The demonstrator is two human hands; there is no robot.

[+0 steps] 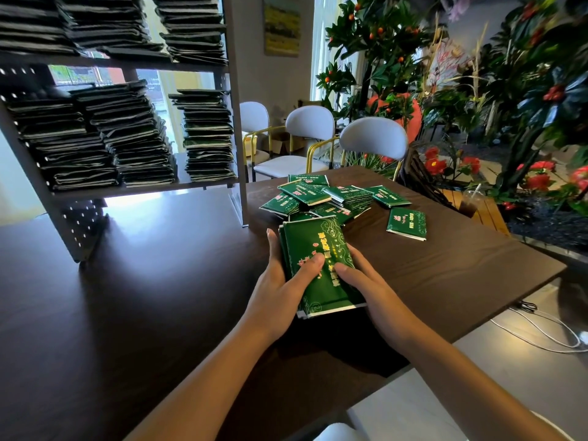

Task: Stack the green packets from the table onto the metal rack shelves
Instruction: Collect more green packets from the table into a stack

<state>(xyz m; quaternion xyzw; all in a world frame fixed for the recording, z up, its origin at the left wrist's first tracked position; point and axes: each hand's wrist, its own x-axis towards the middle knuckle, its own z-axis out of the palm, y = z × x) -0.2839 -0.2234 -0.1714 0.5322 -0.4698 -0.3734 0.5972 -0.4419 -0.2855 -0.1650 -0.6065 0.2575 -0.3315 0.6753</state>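
Both thumbs press down on the top face of a bundle of green packets [313,259] at the centre of the frame, while the remaining fingers curl round its long edges: the left hand [280,281] grasps the left side, with its fingertips showing along the upper left edge, and the right hand [366,281] grasps the right side. The bundle is several packets thick, tilted with its far end toward the upper left, and sits low over the dark wooden table [445,275]; whether its underside touches the wood cannot be told. Just beyond it, toward the upper middle of the frame, lies a loose pile of packets [321,197] overlapping one another on the table, with a single packet [406,224] lying flat and apart to the right of the pile. In the upper left of the frame stands the metal rack [237,122], its two visible shelves already holding tall, uneven stacks of packets [127,135]. Behind the table are pale chairs [372,141] with gold frames, and leafy plants [525,100] with red and orange fruit and flowers fill the upper right.
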